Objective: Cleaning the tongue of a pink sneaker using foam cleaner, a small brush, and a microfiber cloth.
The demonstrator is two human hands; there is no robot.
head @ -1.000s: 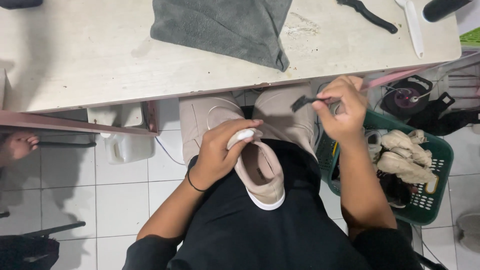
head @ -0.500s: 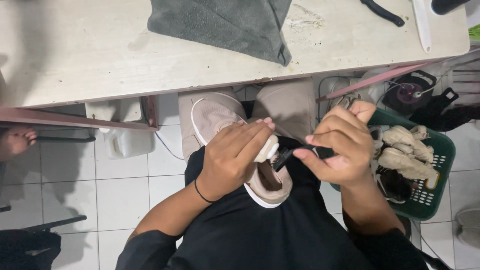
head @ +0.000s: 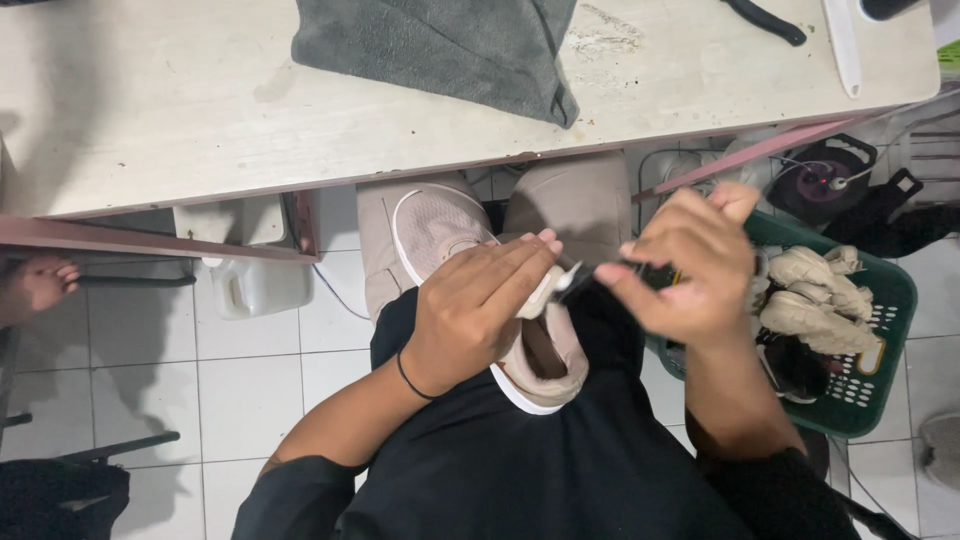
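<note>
A beige sneaker (head: 445, 230) with a white sole rim lies on my lap, toe pointing toward the table. My left hand (head: 480, 305) grips it across the middle, fingers over the tongue. My right hand (head: 690, 270), blurred by motion, holds a small dark brush (head: 590, 277) whose tip meets the shoe beside my left fingertips. A thin black band circles my left wrist.
A worn white table (head: 150, 110) carries a grey cloth (head: 440, 45), a black tool (head: 765, 20) and a white strip. A green basket (head: 880, 390) at my right holds more beige shoes. A white jug (head: 255, 285) stands on the tiled floor; another person's foot (head: 35, 285) shows at left.
My right hand came down from beside the basket to the shoe with the brush. The shoe slid forward on my lap, so its toe now shows past my left hand.
</note>
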